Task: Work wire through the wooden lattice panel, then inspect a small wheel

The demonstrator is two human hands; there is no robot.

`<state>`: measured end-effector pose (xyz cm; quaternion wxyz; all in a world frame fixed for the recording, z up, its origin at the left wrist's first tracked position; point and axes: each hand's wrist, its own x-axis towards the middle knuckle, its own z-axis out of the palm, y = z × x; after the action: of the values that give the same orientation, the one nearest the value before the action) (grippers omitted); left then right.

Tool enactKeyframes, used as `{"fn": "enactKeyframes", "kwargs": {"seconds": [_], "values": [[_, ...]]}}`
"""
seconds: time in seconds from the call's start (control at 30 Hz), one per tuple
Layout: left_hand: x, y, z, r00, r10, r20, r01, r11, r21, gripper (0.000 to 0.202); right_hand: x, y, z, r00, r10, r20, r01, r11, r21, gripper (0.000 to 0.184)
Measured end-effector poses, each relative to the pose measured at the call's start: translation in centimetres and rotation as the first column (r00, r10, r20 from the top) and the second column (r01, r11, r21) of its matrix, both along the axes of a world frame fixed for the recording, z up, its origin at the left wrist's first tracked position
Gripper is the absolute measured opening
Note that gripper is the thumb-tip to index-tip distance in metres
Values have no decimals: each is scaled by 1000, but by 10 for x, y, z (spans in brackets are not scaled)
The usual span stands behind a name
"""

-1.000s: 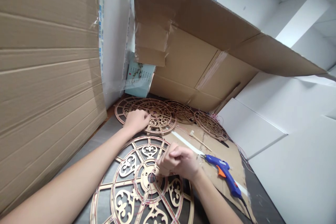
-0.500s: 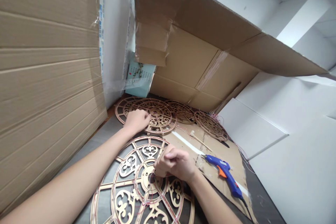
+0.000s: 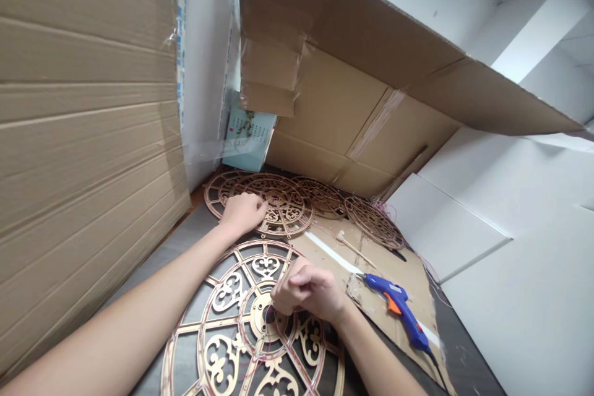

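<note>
Golden-brown openwork wheel (image 3: 258,325): flat on the dark grey tabletop (image 3: 162,266), reddish wires along its rings; unmoved since a second ago.
Bare right hand (image 3: 309,291): over the wheel's hub, fingers curled beside the thumb; shifted slightly toward the central hole since a second ago; cannot tell whether the fingertips pinch anything.
Bare left hand (image 3: 244,213): fingers bent, at the overlapping brown openwork discs (image 3: 288,205) beyond the wheel, unchanged; its grip cannot be told.
Blue glue gun with orange trigger (image 3: 401,301): on the brown cardboard sheet (image 3: 403,273), likewise unmoved.
</note>
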<state>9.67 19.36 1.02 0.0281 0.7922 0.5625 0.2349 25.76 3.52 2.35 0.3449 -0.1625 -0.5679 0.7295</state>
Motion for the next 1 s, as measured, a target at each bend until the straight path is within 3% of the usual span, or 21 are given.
{"fn": "enactKeyframes", "kwargs": {"seconds": [0.17,0.5,1.0], "values": [[0,1,0,1000,3,4,-3,1000,-1,50,2,0,-2,999,6,42,-7,1000,7,41],[-1,1,-3,1000,0,0,0,1000,15,48,1,1,-7,999,8,-49,-8,1000,10,41],[0,1,-1,1000,-3,2,3,1000,3,48,1,1,-6,998,22,-55,-21,1000,20,43]]}}
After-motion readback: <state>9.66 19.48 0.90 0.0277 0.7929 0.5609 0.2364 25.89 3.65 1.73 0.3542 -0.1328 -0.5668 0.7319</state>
